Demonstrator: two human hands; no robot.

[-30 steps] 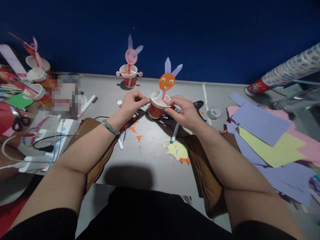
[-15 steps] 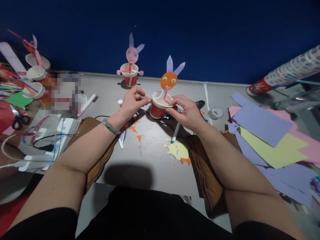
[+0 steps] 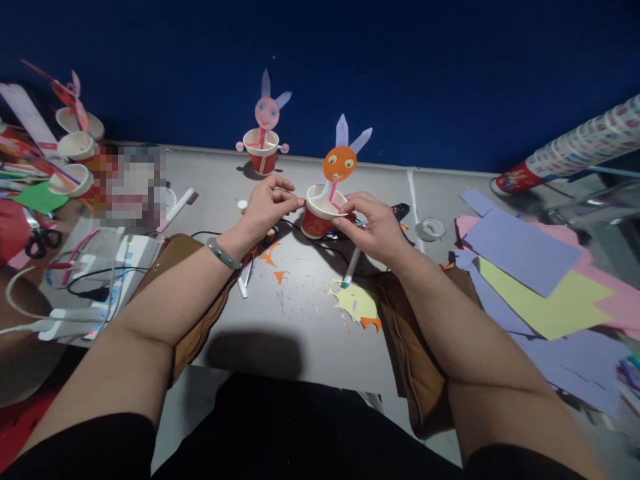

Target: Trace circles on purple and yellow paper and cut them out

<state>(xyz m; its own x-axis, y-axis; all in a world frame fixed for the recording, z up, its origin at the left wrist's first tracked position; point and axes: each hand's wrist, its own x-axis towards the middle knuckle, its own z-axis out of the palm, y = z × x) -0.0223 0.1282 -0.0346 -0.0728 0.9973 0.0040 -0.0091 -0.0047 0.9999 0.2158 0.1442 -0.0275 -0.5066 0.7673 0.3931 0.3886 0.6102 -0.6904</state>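
I can read no text here. The marks on my cup (image 3: pixel 315 225) and the far cup (image 3: pixel 261 163) are too small.

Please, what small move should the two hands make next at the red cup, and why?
I would probably steady the red cup with the right hand, which grips its right edge, and let the left hand gently adjust the pale straw. That straw bends left, towards the left fingertips, and the pink-faced rabbit behind has a round piece on each side.
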